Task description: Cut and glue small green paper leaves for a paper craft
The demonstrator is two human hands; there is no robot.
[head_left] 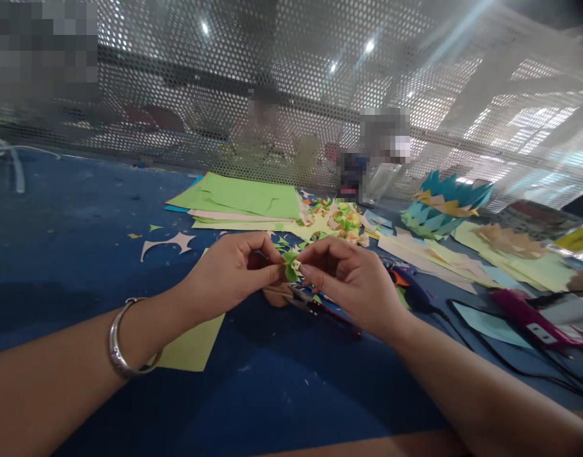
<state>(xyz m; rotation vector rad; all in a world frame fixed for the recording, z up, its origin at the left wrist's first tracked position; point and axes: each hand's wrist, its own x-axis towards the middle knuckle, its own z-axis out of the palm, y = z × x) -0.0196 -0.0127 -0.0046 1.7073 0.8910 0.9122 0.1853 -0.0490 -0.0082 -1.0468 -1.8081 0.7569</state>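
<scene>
A small green paper flower point(291, 266) with a pale middle is pinched between both my hands, above the blue table point(272, 393). The thumb and fingertips of my left hand point(234, 270) grip its left side. From the other side my right hand point(351, 279) pinches its edge. Beneath the hands lie scissors point(320, 308) with dark handles, partly hidden, beside a brown piece point(276, 296) I cannot make out. A yellow-green paper sheet point(191, 343) lies partly under my left wrist.
Stacked coloured paper point(243, 197) and a heap of curled paper flowers point(341, 216) lie behind my hands. Paper scraps point(170, 244) are at left. On the right are a blue-handled tool point(412, 289), cables, a magenta power strip point(533, 317) and a blue paper crown point(446, 206).
</scene>
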